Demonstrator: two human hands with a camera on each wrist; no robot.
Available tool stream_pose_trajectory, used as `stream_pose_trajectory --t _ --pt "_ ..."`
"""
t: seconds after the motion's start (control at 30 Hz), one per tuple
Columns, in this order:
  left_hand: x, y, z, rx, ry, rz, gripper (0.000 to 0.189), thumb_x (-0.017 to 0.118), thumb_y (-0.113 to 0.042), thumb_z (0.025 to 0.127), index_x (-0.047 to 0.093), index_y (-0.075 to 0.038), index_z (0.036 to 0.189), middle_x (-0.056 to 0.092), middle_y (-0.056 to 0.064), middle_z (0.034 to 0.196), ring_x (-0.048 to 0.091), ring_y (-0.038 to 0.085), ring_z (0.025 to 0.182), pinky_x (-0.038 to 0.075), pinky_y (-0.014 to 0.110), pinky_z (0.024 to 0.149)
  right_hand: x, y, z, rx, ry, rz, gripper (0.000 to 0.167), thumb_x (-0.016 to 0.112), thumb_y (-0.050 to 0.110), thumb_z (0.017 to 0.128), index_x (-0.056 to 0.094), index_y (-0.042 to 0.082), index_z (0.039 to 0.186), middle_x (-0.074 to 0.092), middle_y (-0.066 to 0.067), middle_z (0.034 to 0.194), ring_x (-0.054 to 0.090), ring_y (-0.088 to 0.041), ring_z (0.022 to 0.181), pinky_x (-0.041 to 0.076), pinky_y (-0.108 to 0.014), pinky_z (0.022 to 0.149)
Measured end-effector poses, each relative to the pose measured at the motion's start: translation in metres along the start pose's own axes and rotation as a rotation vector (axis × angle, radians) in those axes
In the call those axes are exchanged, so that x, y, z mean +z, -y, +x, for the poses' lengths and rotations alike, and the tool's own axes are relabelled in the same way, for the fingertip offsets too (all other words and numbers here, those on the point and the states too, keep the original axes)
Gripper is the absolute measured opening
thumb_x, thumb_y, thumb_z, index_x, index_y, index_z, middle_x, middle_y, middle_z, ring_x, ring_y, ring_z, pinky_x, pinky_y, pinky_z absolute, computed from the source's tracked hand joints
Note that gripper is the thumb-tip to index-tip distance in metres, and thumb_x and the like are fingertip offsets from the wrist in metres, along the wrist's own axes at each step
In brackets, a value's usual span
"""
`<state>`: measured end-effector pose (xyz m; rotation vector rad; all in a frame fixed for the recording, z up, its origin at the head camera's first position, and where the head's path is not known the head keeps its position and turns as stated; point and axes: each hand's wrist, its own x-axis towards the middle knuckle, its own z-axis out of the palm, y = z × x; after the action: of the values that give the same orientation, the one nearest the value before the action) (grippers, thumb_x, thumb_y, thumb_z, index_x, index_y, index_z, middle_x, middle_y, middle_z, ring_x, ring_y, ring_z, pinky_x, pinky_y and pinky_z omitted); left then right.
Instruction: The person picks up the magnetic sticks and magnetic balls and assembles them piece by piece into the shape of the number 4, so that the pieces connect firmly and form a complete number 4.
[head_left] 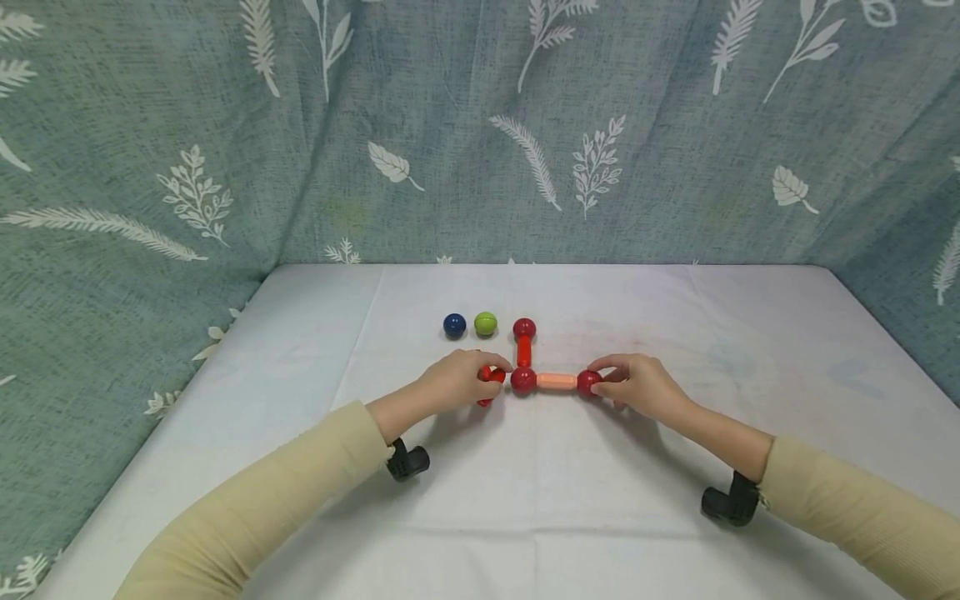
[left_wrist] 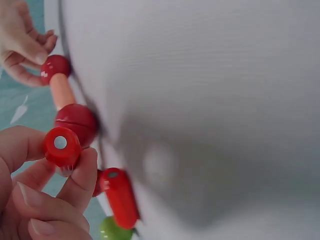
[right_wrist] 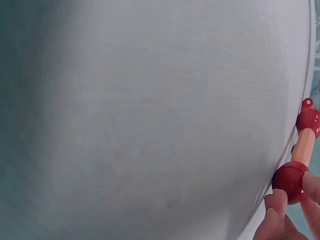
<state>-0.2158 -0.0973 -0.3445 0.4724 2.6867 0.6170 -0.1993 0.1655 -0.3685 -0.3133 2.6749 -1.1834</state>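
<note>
My left hand pinches a short red rod with a silvery disc in its end, just left of the middle red ball. In the left wrist view another red rod lies near the green ball. With thumb and fingers, my right hand pinches the right-hand red ball. A peach rod joins that ball to the middle one. From the middle ball a red rod runs back to a third red ball. The left fingers partly hide the rods beside them.
A dark blue ball and a yellow-green ball stand behind the left hand, left of the joined pieces. A white cloth covers the table. Behind it hangs a green leaf-patterned curtain.
</note>
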Motion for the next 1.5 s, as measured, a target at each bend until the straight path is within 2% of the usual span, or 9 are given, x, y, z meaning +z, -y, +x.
stream_pose_trajectory --t 0.13,0.3,0.57,0.63,0.83,1.0,1.1,1.33,1.5 --pt "-0.007 -0.008 0.003 0.025 -0.024 -0.023 0.036 0.058 -0.016 0.086 0.059 -0.022 0.121 0.051 0.000 0.065 0.044 0.012 0.059 0.032 0.023 0.052 0.001 0.000 -0.001 -0.006 -0.017 0.006 0.029 0.067 0.011 0.082 0.064 0.004 0.110 0.067 -0.015 0.091 0.058 -0.015 0.058 0.047 -0.029 0.054" --pt "-0.013 -0.020 0.009 0.041 -0.053 -0.110 0.036 0.059 -0.017 0.087 0.058 -0.019 0.123 0.057 0.004 0.075 0.047 0.013 0.056 0.037 0.021 0.051 0.002 -0.001 -0.002 -0.040 -0.035 0.009 0.028 0.067 0.009 0.082 0.064 0.002 0.109 0.066 -0.016 0.093 0.058 -0.016 0.059 0.048 -0.030 0.055" --pt "-0.017 -0.031 0.029 0.027 -0.094 -0.295 0.039 0.061 -0.025 0.088 0.055 -0.022 0.126 0.059 0.007 0.110 0.056 0.021 0.079 0.041 0.023 0.053 0.002 -0.002 -0.001 -0.051 -0.040 0.010 0.028 0.067 0.009 0.081 0.065 0.002 0.109 0.067 -0.016 0.091 0.058 -0.016 0.058 0.047 -0.028 0.052" --pt "-0.016 -0.034 0.034 0.007 -0.109 -0.320 0.040 0.062 -0.028 0.087 0.055 -0.025 0.127 0.059 0.007 0.113 0.057 0.022 0.077 0.042 0.023 0.053 0.002 -0.002 -0.001 -0.052 -0.044 0.007 0.028 0.067 0.009 0.081 0.066 0.002 0.108 0.067 -0.015 0.091 0.057 -0.016 0.058 0.047 -0.028 0.052" --pt "-0.007 -0.043 0.048 0.001 -0.154 -0.397 0.044 0.063 -0.028 0.086 0.053 -0.027 0.128 0.061 0.007 0.101 0.049 0.015 0.067 0.036 0.022 0.050 0.000 -0.002 -0.002 -0.039 -0.055 -0.007 0.026 0.066 0.007 0.082 0.067 0.002 0.108 0.067 -0.018 0.098 0.056 -0.016 0.058 0.047 -0.028 0.053" --pt "0.004 -0.049 0.058 0.001 -0.159 -0.478 0.046 0.064 -0.027 0.086 0.051 -0.025 0.130 0.061 0.006 0.099 0.053 0.017 0.074 0.039 0.022 0.053 0.000 -0.002 -0.003 -0.028 -0.056 0.016 0.027 0.067 0.007 0.081 0.067 0.003 0.108 0.066 -0.020 0.101 0.057 -0.016 0.060 0.048 -0.028 0.054" --pt "0.011 -0.053 0.064 -0.031 -0.145 -0.513 0.047 0.064 -0.028 0.086 0.050 -0.025 0.131 0.063 0.006 0.100 0.055 0.016 0.081 0.041 0.022 0.058 0.000 -0.003 -0.003 -0.016 -0.050 0.047 0.029 0.067 0.007 0.081 0.066 0.001 0.110 0.066 -0.020 0.100 0.057 -0.016 0.060 0.048 -0.028 0.054" --pt "0.024 -0.065 0.074 -0.080 -0.101 -0.485 0.047 0.066 -0.030 0.084 0.052 -0.020 0.128 0.063 0.003 0.093 0.054 0.012 0.074 0.041 0.021 0.057 0.000 -0.004 -0.002 0.099 -0.034 0.137 0.036 0.068 0.013 0.082 0.061 0.001 0.115 0.066 -0.019 0.099 0.059 -0.016 0.060 0.049 -0.027 0.057" --pt "0.028 -0.072 0.079 -0.087 -0.109 -0.437 0.044 0.067 -0.029 0.083 0.055 -0.017 0.123 0.063 0.002 0.089 0.054 0.011 0.072 0.040 0.020 0.057 0.001 -0.005 -0.001 0.161 -0.035 0.151 0.040 0.068 0.018 0.082 0.059 0.001 0.117 0.066 -0.017 0.097 0.059 -0.014 0.061 0.049 -0.026 0.060"
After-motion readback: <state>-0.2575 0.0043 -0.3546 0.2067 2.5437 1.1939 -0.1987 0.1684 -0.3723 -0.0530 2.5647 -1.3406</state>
